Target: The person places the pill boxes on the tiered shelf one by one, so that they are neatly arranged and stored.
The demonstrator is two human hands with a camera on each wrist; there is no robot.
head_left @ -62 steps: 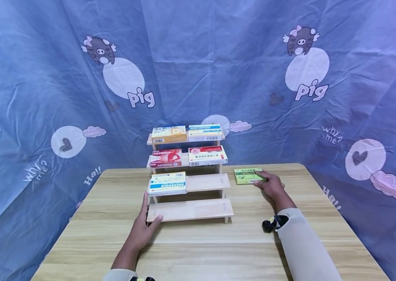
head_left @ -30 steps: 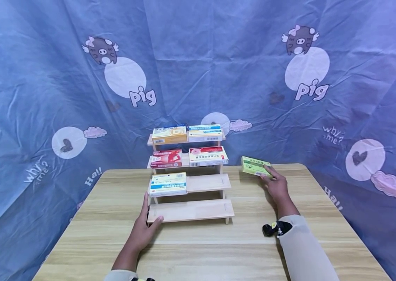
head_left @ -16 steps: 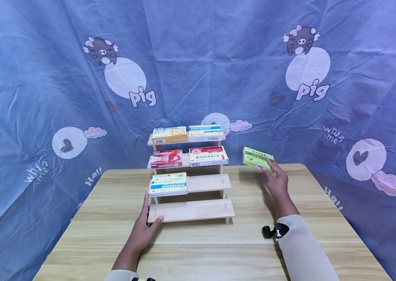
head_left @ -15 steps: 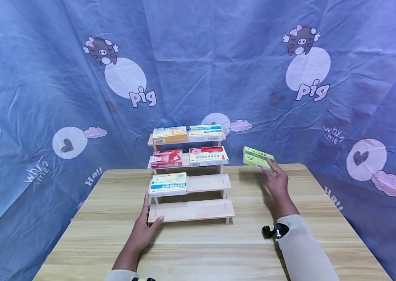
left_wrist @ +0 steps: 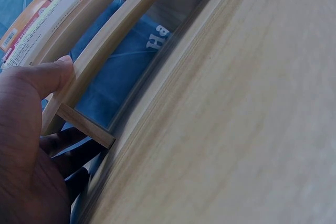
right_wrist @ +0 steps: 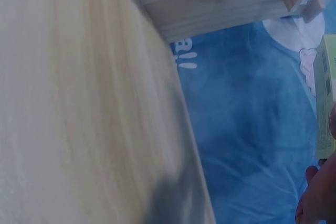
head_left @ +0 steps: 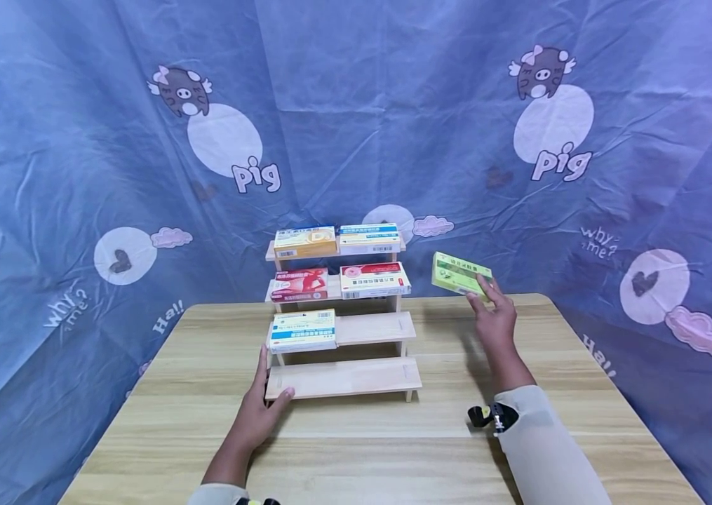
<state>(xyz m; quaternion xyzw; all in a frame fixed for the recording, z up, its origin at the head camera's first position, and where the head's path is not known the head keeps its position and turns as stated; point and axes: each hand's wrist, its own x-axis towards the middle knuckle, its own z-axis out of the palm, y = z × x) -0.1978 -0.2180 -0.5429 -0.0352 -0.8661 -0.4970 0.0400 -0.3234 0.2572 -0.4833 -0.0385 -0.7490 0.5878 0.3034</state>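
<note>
A green medicine box [head_left: 461, 272] is held above the table at the right, tilted, between the thumb and fingers of my right hand [head_left: 496, 319]. In the right wrist view only an end of that green box [right_wrist: 325, 95] shows at the edge. My left hand [head_left: 257, 414] grips the left end of a stepped wooden display rack [head_left: 343, 377]. In the left wrist view its thumb [left_wrist: 50, 77] lies on the lowest step while the other fingers reach round beside the leg. A white-and-blue box [head_left: 302, 331] lies on the second step's left half; that step's right half is bare.
On the third step lie a red box [head_left: 299, 284] and a red-and-white box [head_left: 374, 280]. The top step bears an orange-and-white box [head_left: 305, 241] and another white-and-blue box [head_left: 369, 239]. A blue printed curtain [head_left: 381, 140] hangs behind the wooden table [head_left: 356, 463].
My right hand has picked the green box up off the table, lifted it and, since half a second ago, raised it slightly more and a little left. My left hand stays on the rack.
</note>
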